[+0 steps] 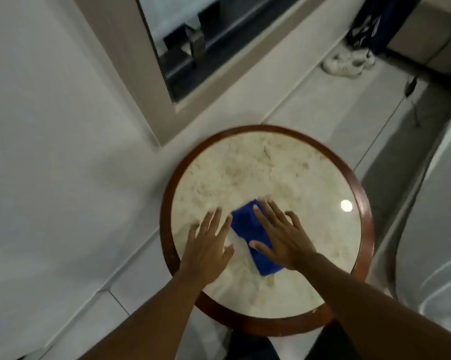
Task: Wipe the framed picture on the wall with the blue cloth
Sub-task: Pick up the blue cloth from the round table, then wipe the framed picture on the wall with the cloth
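Our left hand (206, 245) and right hand (284, 237) lie flat, fingers (264, 215) spread, on a round worktop (245, 165) of mottled cream stone rimmed in dark wood. The folded blue cloth (247, 227), napped and rectangular, lies under our right palm. Beyond: pale glossy floor tiles (310, 100), white sneakers (346, 62).

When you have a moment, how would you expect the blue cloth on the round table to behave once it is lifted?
The blue cloth looks soft and folded flat, so it will probably droop and unfold. It seems thin, so likely light. Under the right hand it may slide easily, since the round table has a glossy top.
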The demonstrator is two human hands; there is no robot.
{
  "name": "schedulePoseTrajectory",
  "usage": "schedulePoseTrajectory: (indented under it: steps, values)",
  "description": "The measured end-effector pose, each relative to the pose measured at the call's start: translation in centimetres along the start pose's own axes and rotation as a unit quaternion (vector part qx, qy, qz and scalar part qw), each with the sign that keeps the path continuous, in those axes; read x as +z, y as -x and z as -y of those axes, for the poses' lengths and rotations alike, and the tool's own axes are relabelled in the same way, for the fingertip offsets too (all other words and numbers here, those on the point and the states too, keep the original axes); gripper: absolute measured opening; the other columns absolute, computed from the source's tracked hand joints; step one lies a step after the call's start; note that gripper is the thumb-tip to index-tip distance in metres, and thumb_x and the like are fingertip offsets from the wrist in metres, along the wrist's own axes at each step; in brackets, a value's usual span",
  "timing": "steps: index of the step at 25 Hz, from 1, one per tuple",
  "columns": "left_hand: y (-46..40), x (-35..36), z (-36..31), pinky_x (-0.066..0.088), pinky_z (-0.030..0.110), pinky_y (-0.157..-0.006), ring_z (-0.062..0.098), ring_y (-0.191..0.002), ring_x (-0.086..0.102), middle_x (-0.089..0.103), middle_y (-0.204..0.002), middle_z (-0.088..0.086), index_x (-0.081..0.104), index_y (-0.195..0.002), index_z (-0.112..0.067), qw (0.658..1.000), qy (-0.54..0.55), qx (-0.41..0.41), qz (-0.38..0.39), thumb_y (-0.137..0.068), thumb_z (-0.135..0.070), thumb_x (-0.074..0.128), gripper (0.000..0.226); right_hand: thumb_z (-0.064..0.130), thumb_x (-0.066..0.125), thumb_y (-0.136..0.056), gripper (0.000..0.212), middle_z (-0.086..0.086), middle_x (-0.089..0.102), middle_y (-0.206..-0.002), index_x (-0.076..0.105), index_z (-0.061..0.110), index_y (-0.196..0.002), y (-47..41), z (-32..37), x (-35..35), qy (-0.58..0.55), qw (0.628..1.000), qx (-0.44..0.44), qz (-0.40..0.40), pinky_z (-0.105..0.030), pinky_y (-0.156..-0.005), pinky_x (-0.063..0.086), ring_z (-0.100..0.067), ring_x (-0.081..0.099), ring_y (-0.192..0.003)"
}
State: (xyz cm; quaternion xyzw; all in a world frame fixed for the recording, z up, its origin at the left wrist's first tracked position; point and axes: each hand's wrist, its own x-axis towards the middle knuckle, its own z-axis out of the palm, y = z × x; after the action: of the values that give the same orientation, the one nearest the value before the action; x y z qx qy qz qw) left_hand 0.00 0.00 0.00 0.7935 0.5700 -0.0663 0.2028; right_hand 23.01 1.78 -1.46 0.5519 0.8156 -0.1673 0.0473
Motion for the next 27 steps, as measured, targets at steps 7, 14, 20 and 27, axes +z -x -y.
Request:
schedulePoseTrajectory:
  steps: [7,14,20,27]
  values:
    - [-5.3,8.3,-0.8,0.027,0.056,-0.116,0.033,-0.154,0.016,0.017,-0.168,0.013,0.019,-0.158,-0.017,0.998,-0.031,0.017,-0.053,-0.102,-0.041,0.044,0.066,0.053,0.028,-0.099,0.068,-0.01,0.008,-0.163,0.017,0.013,-0.154,-1.7,-0.6,9.3,-0.004,0.995,0.033,-0.091,-0.039,-0.109,0.026,-0.024,0.007,-0.149]
    - [-5.5,4.4,-0.3,0.023,0.055,-0.119,0.031,-0.154,0.018,0.022,-0.167,0.012,0.023,-0.157,-0.017,0.995,-0.072,0.019,-0.072,-0.103,-0.037,0.039,0.06,0.028,0.034,-0.1,0.055,-0.009,0.023,-0.158,0.026,0.009,-0.151,-1.9,1.1,6.7,-0.116,0.983,0.049,-0.135,-0.039,-0.107,0.034,-0.025,0.027,-0.145]
    - [-1.3,-9.8,0.5,0.03,0.054,-0.117,0.03,-0.152,0.026,0.03,-0.164,0.011,0.029,-0.156,-0.019,0.986,-0.086,0.013,-0.146,-0.101,-0.035,0.028,0.057,0.031,0.033,-0.1,0.057,-0.001,0.021,-0.159,0.021,0.016,-0.153,-2.1,7.5,-4.9,-0.193,0.958,0.015,-0.213,-0.027,-0.109,0.024,-0.02,0.036,-0.14]
    - [10.6,-39.6,1.1,0.048,0.051,-0.106,0.03,-0.141,0.045,0.048,-0.154,0.009,0.045,-0.147,-0.022,0.924,-0.193,0.023,-0.328,-0.094,-0.036,0.038,0.055,0.046,0.03,-0.099,0.058,0.002,0.037,-0.155,0.016,0.03,-0.154,-4.0,22.0,-30.7,-0.305,0.864,-0.121,-0.382,-0.031,-0.105,0.031,-0.012,0.043,-0.132]
